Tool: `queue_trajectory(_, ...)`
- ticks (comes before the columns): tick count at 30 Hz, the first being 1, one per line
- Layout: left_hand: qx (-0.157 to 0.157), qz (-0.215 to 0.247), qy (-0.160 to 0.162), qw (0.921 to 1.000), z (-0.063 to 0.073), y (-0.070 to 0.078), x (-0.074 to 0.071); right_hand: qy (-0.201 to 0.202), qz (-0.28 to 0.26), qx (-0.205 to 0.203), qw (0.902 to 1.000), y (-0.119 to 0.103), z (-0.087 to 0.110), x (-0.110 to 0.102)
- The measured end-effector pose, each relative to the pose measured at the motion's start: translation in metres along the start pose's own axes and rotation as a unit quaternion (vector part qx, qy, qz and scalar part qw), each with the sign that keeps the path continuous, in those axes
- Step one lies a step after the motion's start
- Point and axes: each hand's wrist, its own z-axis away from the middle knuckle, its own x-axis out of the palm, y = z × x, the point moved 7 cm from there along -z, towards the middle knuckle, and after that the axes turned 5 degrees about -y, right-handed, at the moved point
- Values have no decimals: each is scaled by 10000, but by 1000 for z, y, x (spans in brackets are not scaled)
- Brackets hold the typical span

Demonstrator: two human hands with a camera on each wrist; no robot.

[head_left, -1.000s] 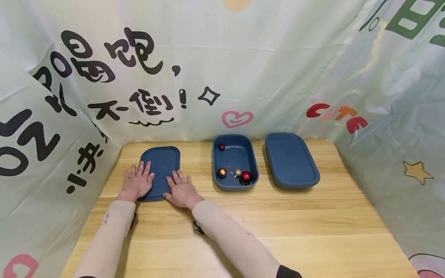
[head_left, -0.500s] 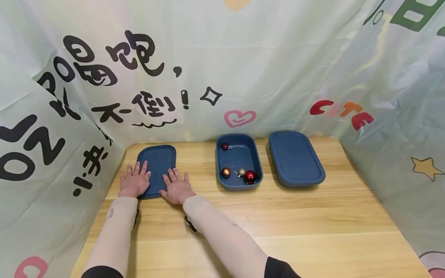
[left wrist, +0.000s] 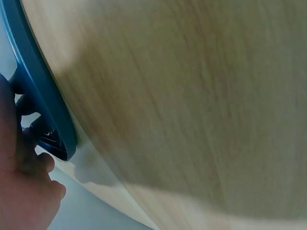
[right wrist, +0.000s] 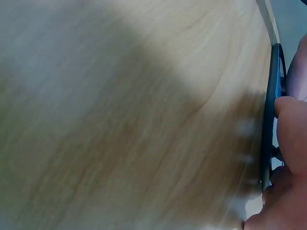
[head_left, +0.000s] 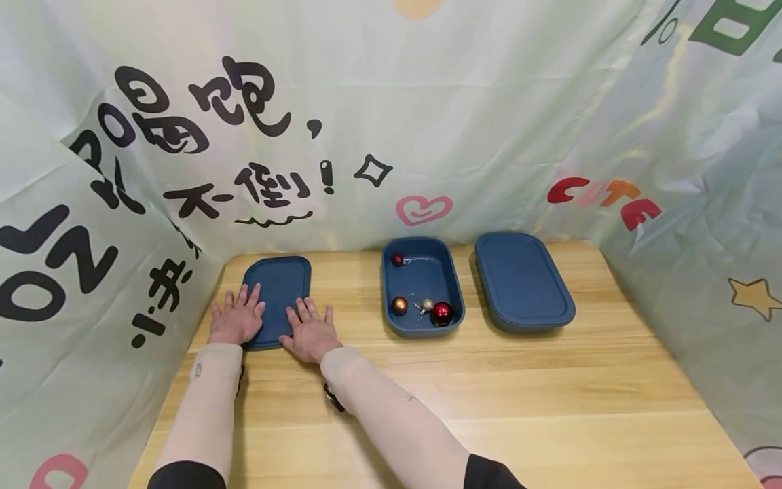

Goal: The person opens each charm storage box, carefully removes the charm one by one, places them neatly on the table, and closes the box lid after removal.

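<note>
A dark blue rounded-corner lid lies flat at the left of the wooden table. My left hand touches its left side with fingers extended and spread. On the opposite side, my right hand rests with straight fingers over the lid's right edge. The left wrist view has the lid's rim close beside the left hand. Seen edge-on in the right wrist view, the lid sits by the right hand. Palms and some fingertip contacts are hidden.
An open blue box stands mid-back, holding a small dark red ball, a copper ball, a pale gold ball and a larger red ball. Right of it is a lidded blue box. Printed curtains surround the table.
Both hands and the lid have shifted slightly left relative to the boxes, mostly in the first half second. The head view has also moved a little. The boxes stay put.
</note>
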Motion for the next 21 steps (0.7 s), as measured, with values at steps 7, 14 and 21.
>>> queue_trajectory(7,59,27,76,9999,-2,-1,-1,41,61,-43,10000,0,0,-2)
queue_trajectory(14,245,-245,408,9986,-4,3,-8,307,232,-228,9990,0,0,-6)
queue_trajectory(21,879,330,1845,9783,6,25,-40,1457,-617,-924,9831,11,16,-38)
